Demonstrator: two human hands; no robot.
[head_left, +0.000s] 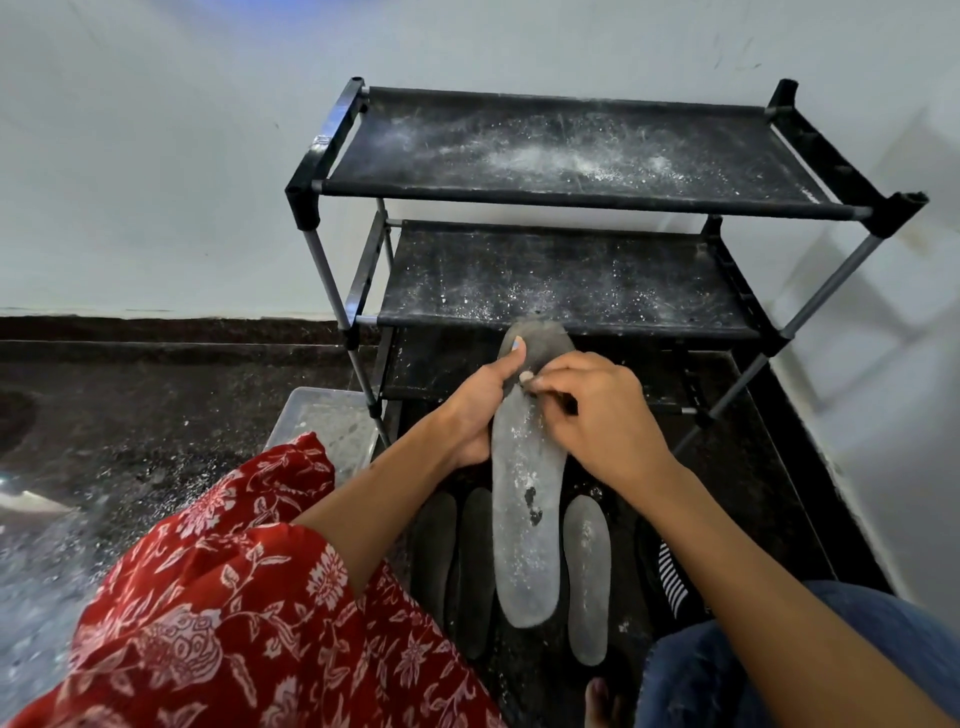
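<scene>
A long grey shoe insole (527, 525), dusted with white powder and marked with a few black spots, is held up in front of me over the floor. My left hand (480, 410) grips its left edge near the toe end, thumb lying along the top. My right hand (597, 415) has its fingers curled at the insole's right edge and pinches a small dark item there that I cannot identify. Three more insoles lie on the dark floor below: two dark ones (457, 561) on the left and a grey one (587, 577) on the right.
A black shoe rack (571, 202) with powder-dusted fabric shelves stands against the white wall just ahead. A clear plastic tub (327, 421) sits by its left leg. White powder is scattered on the dark floor at left. A striped item (670, 577) lies beside my right arm.
</scene>
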